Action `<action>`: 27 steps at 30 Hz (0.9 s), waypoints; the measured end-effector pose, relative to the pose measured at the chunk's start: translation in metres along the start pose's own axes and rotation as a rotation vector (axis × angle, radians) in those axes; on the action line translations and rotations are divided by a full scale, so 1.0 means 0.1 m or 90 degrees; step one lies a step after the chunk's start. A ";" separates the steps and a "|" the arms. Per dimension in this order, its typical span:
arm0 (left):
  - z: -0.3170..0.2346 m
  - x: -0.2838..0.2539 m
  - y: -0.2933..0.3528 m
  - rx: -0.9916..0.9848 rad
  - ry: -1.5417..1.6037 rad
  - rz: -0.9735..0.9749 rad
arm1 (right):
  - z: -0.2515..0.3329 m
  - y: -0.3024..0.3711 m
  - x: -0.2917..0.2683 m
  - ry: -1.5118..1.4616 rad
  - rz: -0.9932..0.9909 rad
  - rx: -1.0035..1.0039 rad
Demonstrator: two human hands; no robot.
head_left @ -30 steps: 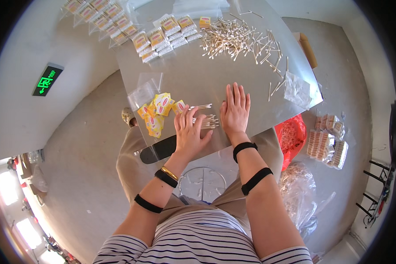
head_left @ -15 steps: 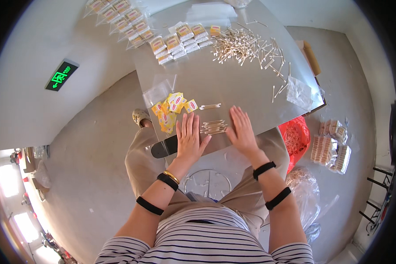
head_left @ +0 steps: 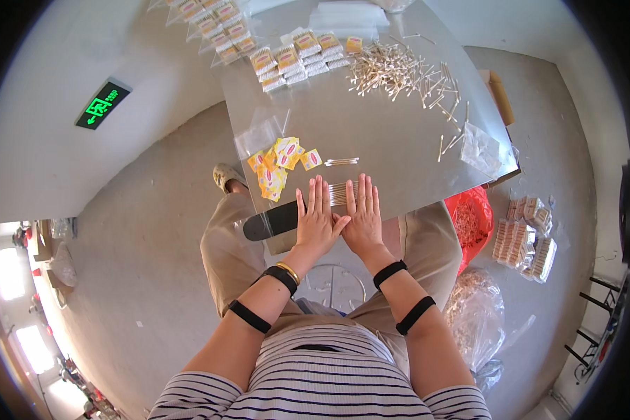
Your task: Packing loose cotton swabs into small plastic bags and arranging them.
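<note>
Between my two hands lies a small row of cotton swabs (head_left: 338,194), side by side across the table near its front edge. My left hand (head_left: 317,220) is flat with fingers stretched out, at the swabs' left ends. At their right ends is my right hand (head_left: 362,218), also flat and outstretched. The thumbs meet in front of the row and hide part of it. Just beyond my fingertips rests a smaller group of swabs (head_left: 341,162). Yellow-and-white printed cards (head_left: 276,166) lie in a loose pile beyond my left hand.
A large heap of swabs (head_left: 395,70) spreads over the far right of the metal table (head_left: 371,133). Stacked filled packs (head_left: 294,59) stand at the far left. Clear plastic bags (head_left: 259,136) lie beside the cards. A red bag (head_left: 471,217) and bundled swabs (head_left: 525,241) are at the right.
My hands have come together from either side, the right hand moving left, and now frame the swab row. The row looks more even. The view has shifted slightly.
</note>
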State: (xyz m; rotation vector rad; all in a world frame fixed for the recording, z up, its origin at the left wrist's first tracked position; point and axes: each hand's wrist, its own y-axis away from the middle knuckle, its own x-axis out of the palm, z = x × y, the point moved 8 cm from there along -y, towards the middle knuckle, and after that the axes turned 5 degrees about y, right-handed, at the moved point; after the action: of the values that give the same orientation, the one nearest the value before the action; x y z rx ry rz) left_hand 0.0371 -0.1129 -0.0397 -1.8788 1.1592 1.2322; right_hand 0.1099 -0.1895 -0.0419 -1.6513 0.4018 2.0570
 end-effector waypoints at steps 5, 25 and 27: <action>0.00 -0.12 -0.02 0.011 0.059 -0.034 | -0.01 -0.01 -0.02 -0.018 0.008 0.005; -0.17 -0.09 -0.11 0.133 -0.138 0.069 | -0.34 0.15 -0.23 -0.042 0.031 0.017; -0.15 -0.11 -0.12 0.149 -0.153 0.071 | -0.34 0.14 -0.24 -0.023 0.024 0.017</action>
State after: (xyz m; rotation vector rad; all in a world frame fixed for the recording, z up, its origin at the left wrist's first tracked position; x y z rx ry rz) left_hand 0.0520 -0.1159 -0.0234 -1.4700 1.2302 1.2813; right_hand 0.1343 -0.2229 -0.0272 -1.5993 0.4497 2.0965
